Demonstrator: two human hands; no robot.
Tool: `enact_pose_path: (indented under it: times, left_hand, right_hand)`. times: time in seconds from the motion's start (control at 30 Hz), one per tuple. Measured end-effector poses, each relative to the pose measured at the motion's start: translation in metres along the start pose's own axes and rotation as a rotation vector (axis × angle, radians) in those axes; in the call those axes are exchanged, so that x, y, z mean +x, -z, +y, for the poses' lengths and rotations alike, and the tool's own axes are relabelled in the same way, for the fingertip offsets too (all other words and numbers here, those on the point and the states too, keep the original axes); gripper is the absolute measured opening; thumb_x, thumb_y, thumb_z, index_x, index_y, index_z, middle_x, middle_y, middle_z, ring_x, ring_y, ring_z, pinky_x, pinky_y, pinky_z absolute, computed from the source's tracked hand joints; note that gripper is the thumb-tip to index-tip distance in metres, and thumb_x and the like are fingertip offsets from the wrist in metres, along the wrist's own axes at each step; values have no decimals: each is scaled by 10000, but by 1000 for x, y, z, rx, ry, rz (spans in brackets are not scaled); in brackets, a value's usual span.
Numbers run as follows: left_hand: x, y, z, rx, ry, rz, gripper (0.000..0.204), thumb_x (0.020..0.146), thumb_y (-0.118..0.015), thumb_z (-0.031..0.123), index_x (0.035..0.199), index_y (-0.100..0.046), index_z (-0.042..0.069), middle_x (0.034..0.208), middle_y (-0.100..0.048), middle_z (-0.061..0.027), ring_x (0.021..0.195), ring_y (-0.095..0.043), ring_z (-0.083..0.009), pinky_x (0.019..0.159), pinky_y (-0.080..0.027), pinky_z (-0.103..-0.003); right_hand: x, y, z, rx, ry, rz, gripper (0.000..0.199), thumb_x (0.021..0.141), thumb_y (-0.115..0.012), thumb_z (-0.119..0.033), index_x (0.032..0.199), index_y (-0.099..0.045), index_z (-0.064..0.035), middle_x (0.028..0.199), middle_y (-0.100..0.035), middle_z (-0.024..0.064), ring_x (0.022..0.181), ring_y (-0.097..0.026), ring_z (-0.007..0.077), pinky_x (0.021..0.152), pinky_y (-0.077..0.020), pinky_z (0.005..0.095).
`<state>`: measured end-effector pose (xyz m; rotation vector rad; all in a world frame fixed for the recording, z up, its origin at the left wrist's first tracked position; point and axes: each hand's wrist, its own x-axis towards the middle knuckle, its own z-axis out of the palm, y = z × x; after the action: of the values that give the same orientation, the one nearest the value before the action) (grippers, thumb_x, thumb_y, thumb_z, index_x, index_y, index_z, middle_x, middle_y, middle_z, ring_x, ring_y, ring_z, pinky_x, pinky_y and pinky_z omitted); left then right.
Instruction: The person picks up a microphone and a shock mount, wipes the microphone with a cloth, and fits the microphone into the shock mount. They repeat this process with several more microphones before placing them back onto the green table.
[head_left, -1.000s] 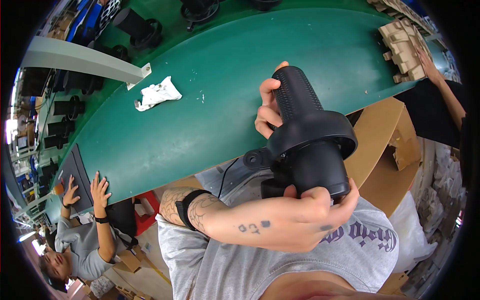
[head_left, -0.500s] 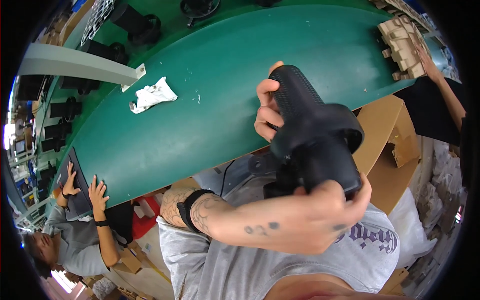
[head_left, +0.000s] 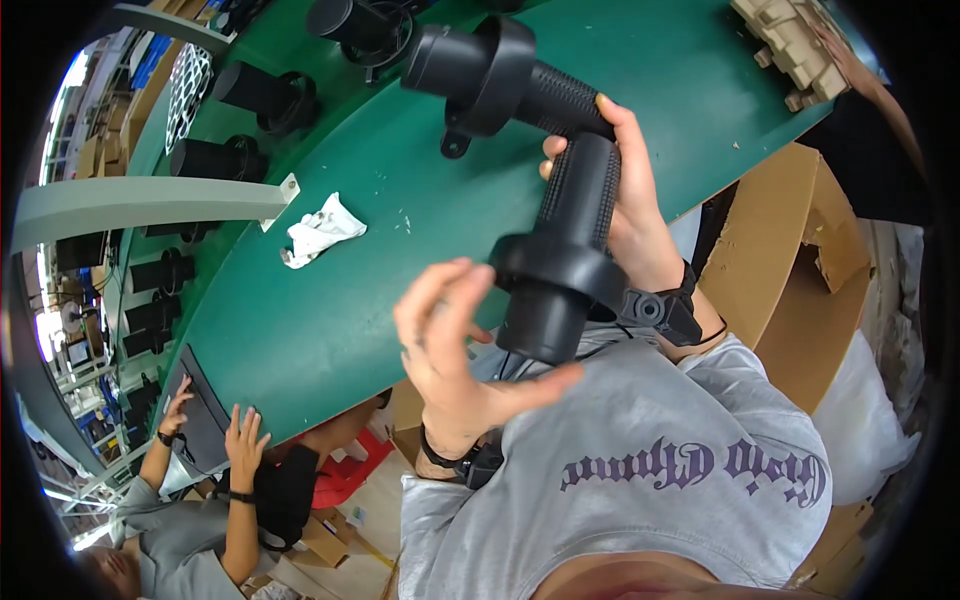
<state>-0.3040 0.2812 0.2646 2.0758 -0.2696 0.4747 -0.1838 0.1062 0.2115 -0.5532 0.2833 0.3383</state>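
Two black ringed cylinders with mesh-textured halves meet end to end at my right hand. Its fingers are closed around their textured ends. The upper ringed cylinder points up and left, a small holed tab jutting from its ring. The lower ringed cylinder slants down toward my shirt, with its smooth end lowest. My left hand is open beside that smooth end, fingers and thumb apart. The thumb reaches below the cylinder; I cannot tell whether it touches. The palm side of my right hand is partly hidden.
A green work surface curves across, with a crumpled white cloth near a grey metal bracket. Similar black cylinders stand beyond. An open cardboard box is at right, moulded pulp trays far right. A co-worker's hands rest at lower left.
My left hand has come off the smooth end and spread open to the left. The lower cylinder has swung round, and a second one now shows above it. The view has shifted.
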Motion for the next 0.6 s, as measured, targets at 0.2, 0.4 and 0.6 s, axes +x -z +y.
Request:
enact_pose_path:
  times: [0.2, 0.4, 0.6]
  left_hand:
    - [10, -7, 13, 136, -36, 6, 810, 479, -910, 251, 1156, -528, 27, 1044, -581, -132, 782, -631, -210, 528, -530, -255]
    - [10, -4, 19, 163, -83, 30, 708, 497, -873, 148, 1126, -569, 30, 1034, -576, -120, 839, -621, -225, 597, -553, -289]
    - [9, -5, 18, 175, -201, 40, 665, 501, -848, 134, 1114, -604, 53, 1045, -570, -114, 841, -612, -237, 628, -548, -308]
  right_hand:
    - [3, 7, 8, 214, -3, -91, 497, 893, -499, -478, 1065, -499, -12, 803, -585, 59, 737, -625, 212, 567, -570, 308]
    - [2, 5, 9, 385, -47, -105, 501, 891, -535, -467, 1095, -498, -11, 853, -600, 72, 818, -614, 225, 686, -558, 327]
    - [1, -2, 5, 307, 70, -87, 538, 895, -559, -459, 1091, -490, 37, 867, -583, 71, 845, -603, 188, 780, -554, 274]
